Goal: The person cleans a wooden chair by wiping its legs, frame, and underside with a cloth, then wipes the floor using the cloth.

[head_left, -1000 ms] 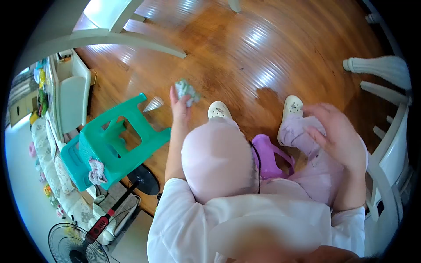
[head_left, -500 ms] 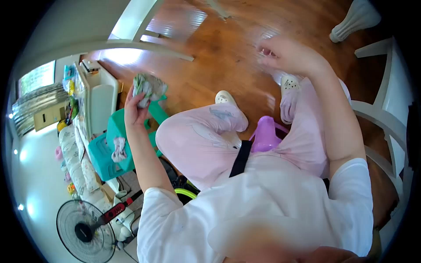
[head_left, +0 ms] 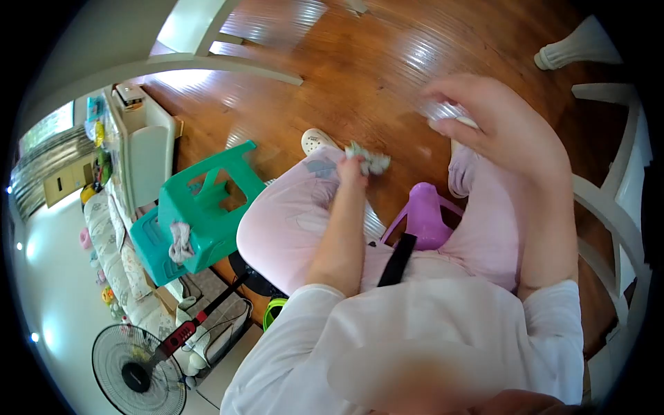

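Observation:
My left hand (head_left: 351, 171) is closed around a crumpled grey-green cloth (head_left: 371, 160), held over my left knee near the pale clog (head_left: 318, 140) on my left foot. My right hand (head_left: 477, 117) is raised above my right foot, thumb and fingers curved and apart, slightly blurred. Nothing clearly shows in its grip. It hides most of the right shoe; a pinkish sock (head_left: 462, 169) shows below. A purple plastic object (head_left: 424, 214) with thin legs or handles sits between my thighs. On the teal plastic stool (head_left: 216, 242) to my left lies a greyish-pink cloth (head_left: 181, 242).
A standing fan (head_left: 137, 373) is at lower left, beside a sofa with patterned covers (head_left: 121, 256). White chair parts (head_left: 595, 207) stand close on my right, with a white turned leg (head_left: 577, 50) farther off. Wooden floor (head_left: 373, 69) lies ahead.
My left hand has carried the grey-green cloth rightwards and slightly down, from beside the teal stool to over my left leg. My right hand has come a little closer and lower.

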